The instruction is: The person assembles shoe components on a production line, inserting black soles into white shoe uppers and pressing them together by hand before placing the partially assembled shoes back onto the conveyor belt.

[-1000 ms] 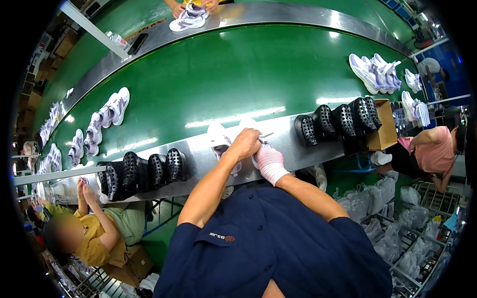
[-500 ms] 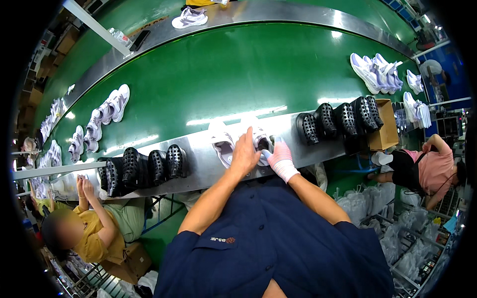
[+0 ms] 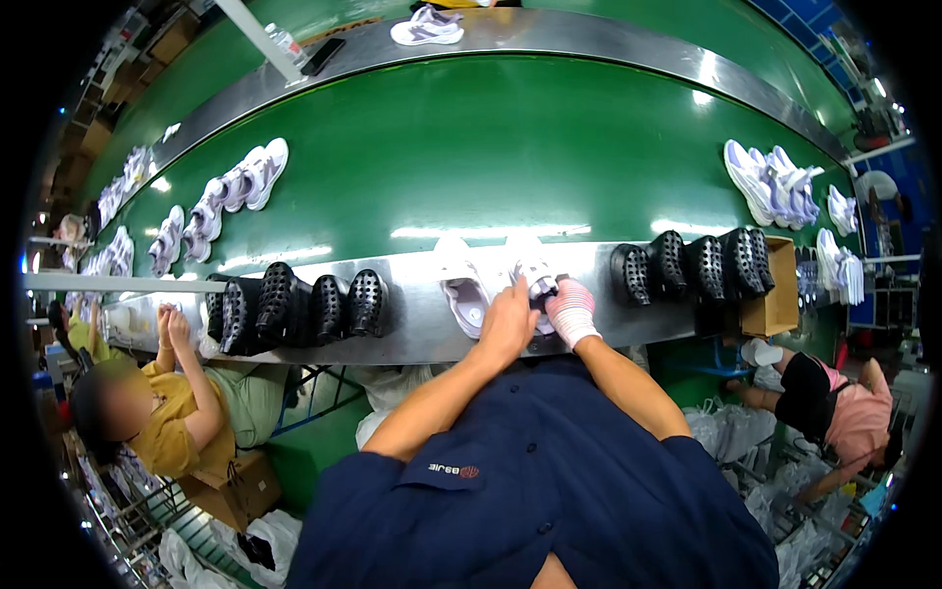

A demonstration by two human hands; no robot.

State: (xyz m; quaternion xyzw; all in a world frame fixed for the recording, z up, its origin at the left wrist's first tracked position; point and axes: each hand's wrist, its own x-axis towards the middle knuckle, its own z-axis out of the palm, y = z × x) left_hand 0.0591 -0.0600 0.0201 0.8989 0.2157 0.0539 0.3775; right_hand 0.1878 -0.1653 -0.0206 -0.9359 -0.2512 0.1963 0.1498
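Two white sneakers stand side by side on the metal ledge in front of me. The left white sneaker (image 3: 463, 294) is untouched, its pale insole showing. On the right white sneaker (image 3: 527, 251) both hands are at work around the opening. My left hand (image 3: 507, 324), bare, grips its left side with the fingers curled in. My right hand (image 3: 571, 312), in a striped pinkish-white glove, closes on the right side of the opening. A small dark patch shows between the hands; I cannot tell what it is. The sneaker's heel is mostly hidden by my hands.
Black studded shoe forms (image 3: 277, 302) stand in a row to the left, with more black forms (image 3: 705, 267) to the right beside a cardboard box (image 3: 780, 285). Beyond the ledge (image 3: 412, 329) runs a green belt (image 3: 471, 147) carrying sneakers. A co-worker in yellow (image 3: 201, 402) sits at left.
My view has turned slightly, so the scene sits further right and the nearby shoes a little lower. Both hands stay at the right sneaker; my left fingers look more curled.
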